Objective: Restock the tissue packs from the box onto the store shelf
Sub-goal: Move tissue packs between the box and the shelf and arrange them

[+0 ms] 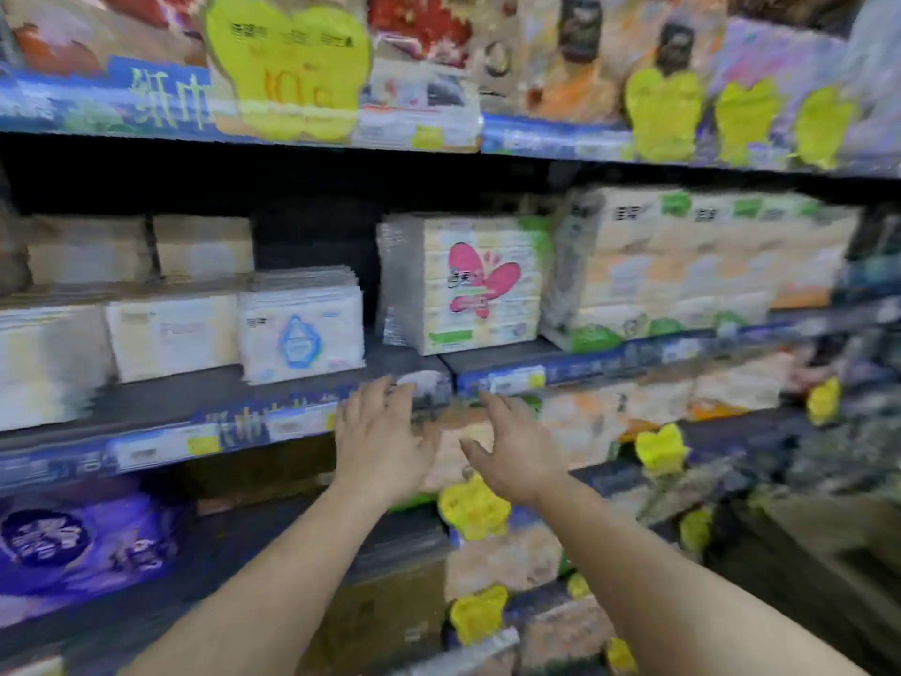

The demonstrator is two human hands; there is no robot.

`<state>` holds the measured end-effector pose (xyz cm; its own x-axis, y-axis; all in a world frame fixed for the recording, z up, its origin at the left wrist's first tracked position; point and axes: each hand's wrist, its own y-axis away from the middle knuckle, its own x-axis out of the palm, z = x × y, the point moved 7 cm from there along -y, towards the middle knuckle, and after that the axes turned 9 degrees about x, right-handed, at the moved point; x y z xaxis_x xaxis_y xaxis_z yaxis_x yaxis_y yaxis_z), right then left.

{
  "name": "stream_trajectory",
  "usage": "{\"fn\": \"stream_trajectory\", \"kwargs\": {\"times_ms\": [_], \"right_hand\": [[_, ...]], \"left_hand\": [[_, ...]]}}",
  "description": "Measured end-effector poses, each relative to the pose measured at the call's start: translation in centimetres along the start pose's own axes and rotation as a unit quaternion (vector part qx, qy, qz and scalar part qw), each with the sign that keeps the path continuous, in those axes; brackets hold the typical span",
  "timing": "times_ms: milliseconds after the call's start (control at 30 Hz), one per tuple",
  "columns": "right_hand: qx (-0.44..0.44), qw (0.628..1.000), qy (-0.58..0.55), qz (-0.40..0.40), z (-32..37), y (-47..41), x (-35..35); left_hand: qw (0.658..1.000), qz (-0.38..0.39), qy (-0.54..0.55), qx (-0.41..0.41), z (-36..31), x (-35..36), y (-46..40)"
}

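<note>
Mostly blurred, white tissue pack point(302, 329), pink-label pack point(480, 285)

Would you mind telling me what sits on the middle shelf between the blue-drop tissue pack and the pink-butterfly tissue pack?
Nothing: the head view shows a dark empty gap between the blue-drop tissue pack and the pink-butterfly tissue pack, only bare middle shelf.

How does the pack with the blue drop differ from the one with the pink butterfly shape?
The blue-drop pack is lower, white and left of the gap; the pink-butterfly pack is taller, cream with green corners, and right of it. Both stand on the middle shelf, plastic-wrapped.
</note>
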<state>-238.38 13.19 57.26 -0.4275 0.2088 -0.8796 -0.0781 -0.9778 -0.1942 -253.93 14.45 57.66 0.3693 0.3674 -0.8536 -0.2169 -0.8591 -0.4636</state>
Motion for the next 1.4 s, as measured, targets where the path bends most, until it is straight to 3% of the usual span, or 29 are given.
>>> {"fn": "stream_trajectory", "kwargs": {"times_ms": [167,367,567,733,1033,1200,1400], "right_hand": [[0.165,0.981,0.097,-0.026,-21.0,6.6,-8.6],[0.293,0.948,0.104,-0.067,-37.1,14.0,-16.0],[0.394,0.913,0.079,-0.072,-49.9,17.1,-19.0],[0.435,0.893,0.078,-0.081,-60.0,13.7,-20.6],[0.522,0.853,0.004,-0.033,-79.6,3.9,-22.1],[0.540,0.839,-0.011,0.069,-89.2,0.5,-18.6],[0.496,0.840,0.012,0.221,-103.1,-3.5,-11.2]], "left_hand": [[0.981,0.142,0.043,0.126,-20.9,9.5,-0.6],[0.944,0.209,0.074,0.243,-40.3,16.5,0.1],[0.902,0.275,0.108,0.314,-53.1,24.6,-0.6],[0.881,0.307,0.131,0.336,-60.6,33.1,-4.8],[0.864,0.404,0.147,0.261,-67.9,48.1,-16.6],[0.830,0.504,0.195,0.139,-68.5,57.7,-17.3],[0.768,0.561,0.300,-0.081,-69.5,71.2,-11.4]]}}
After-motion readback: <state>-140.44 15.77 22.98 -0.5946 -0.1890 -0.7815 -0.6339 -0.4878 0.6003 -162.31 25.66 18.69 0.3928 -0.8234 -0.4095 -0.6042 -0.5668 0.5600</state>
